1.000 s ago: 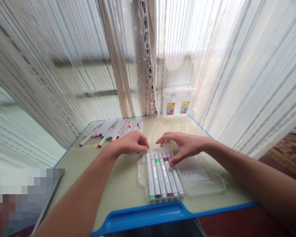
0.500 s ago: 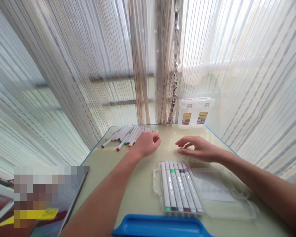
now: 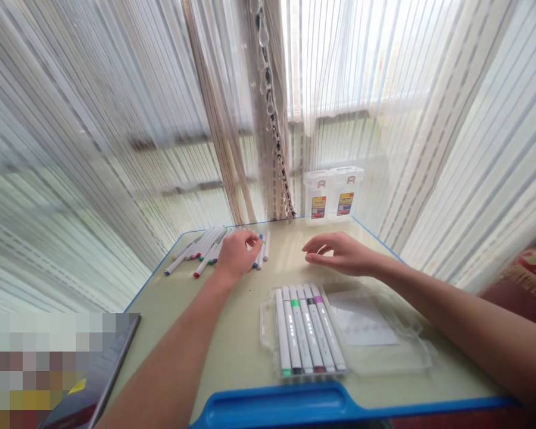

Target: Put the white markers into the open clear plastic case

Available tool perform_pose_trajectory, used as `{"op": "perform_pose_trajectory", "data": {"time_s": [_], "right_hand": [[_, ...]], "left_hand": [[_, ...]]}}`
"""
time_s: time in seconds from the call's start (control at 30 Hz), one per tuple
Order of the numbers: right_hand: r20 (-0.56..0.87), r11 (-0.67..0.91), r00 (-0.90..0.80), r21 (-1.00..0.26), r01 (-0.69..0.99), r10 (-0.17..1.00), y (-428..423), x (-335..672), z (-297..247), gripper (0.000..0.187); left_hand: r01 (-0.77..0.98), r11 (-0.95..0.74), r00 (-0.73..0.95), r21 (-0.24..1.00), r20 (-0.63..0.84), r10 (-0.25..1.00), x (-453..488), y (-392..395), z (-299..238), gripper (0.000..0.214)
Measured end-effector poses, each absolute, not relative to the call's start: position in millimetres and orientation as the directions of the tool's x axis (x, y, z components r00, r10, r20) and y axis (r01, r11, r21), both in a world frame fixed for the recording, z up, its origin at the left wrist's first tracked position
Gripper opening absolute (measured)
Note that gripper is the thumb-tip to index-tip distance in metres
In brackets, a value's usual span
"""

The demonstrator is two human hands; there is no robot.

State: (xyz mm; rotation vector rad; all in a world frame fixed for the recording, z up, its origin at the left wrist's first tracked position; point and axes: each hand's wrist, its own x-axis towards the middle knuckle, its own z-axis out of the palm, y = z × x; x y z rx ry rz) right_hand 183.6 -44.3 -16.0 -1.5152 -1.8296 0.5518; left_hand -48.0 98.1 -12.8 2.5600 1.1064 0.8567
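Beside a pile of white markers (image 3: 205, 242) at the back left, my left hand (image 3: 239, 255) is closed, thumb and fingertips curled together. Its fingertips meet the near side of a few blue- and green-ended markers (image 3: 263, 253); whether it grips one is hidden. My right hand (image 3: 333, 251) hovers over the table behind the case, empty, with its fingers loosely curved and apart. Nearer to me lies an open clear plastic case (image 3: 268, 328), its left half holding a row of several white markers (image 3: 310, 333) with coloured ends.
The light green table (image 3: 232, 333) has a blue rim with a moulded tray (image 3: 277, 402) at the front. A clear case with two labels (image 3: 331, 205) stands upright at the back. String curtains (image 3: 116, 119) hang behind. A dark-edged flat object (image 3: 116, 357) is at the left.
The view has turned to the right, so things sit further left. My left hand has drawn a little left, uncovering the markers beside its fingertips. My right hand keeps its loose curve.
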Motion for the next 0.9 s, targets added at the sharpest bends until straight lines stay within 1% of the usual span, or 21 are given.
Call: {"op": "perform_pose_trajectory", "data": {"time_s": [0.07, 0.13, 0.23, 0.3, 0.47, 0.57, 0.67, 0.77, 0.83, 0.87, 0.9], "right_hand": [[0.237, 0.229, -0.083, -0.7, 0.677, 0.968, -44.9, 182.2, -14.6, 0.031], [0.238, 0.234, -0.09, -0.694, 0.681, 0.967, -45.5, 180.7, -13.7, 0.03], [0.24, 0.243, -0.102, -0.687, 0.685, 0.965, -46.2, 179.3, -13.2, 0.03], [0.242, 0.244, -0.101, -0.685, 0.687, 0.965, -46.4, 179.0, -13.0, 0.029], [0.249, 0.247, -0.101, -0.671, 0.699, 0.963, -45.5, 179.2, -14.2, 0.026], [0.251, 0.255, -0.11, -0.67, 0.697, 0.962, -45.2, 178.4, -16.4, 0.027], [0.24, 0.229, -0.083, -0.68, 0.697, 0.967, -45.6, 177.5, -17.8, 0.028], [0.213, 0.195, -0.064, -0.678, 0.709, 0.975, -45.4, 178.2, -18.4, 0.03], [0.201, 0.186, -0.066, -0.672, 0.716, 0.977, -44.6, 178.8, -19.4, 0.034], [0.2, 0.183, -0.062, -0.672, 0.717, 0.978, -44.0, 178.8, -20.2, 0.036], [0.203, 0.179, -0.052, -0.677, 0.714, 0.978, -43.4, 178.7, -21.1, 0.039]], "left_hand": [[0.574, -0.723, 0.602, 0.386, 0.4, 0.691, -42.1, 94.1, -21.2, 0.024], [0.592, -0.739, 0.627, 0.323, 0.392, 0.674, -37.4, 91.6, -28.0, 0.027], [0.636, -0.737, 0.627, 0.231, 0.402, 0.667, -32.8, 91.1, -34.1, 0.029], [0.647, -0.73, 0.616, 0.219, 0.414, 0.67, -30.4, 90.9, -36.1, 0.028], [0.657, -0.719, 0.598, 0.228, 0.422, 0.681, -24.3, 87.7, -37.9, 0.021], [0.622, -0.749, 0.625, 0.229, 0.432, 0.651, -22.5, 85.6, -37.4, 0.016], [0.588, -0.773, 0.646, 0.239, 0.435, 0.627, -21.4, 84.2, -36.7, 0.012], [0.57, -0.781, 0.651, 0.255, 0.439, 0.619, -19.5, 82.6, -35.8, 0.014], [0.562, -0.778, 0.634, 0.282, 0.457, 0.624, -17.6, 80.1, -34.6, 0.015], [0.546, -0.776, 0.619, 0.315, 0.473, 0.627, -16.5, 78.1, -33.7, 0.016], [0.495, -0.78, 0.599, 0.383, 0.5, 0.626, -15.3, 75.6, -32.8, 0.016]]}}
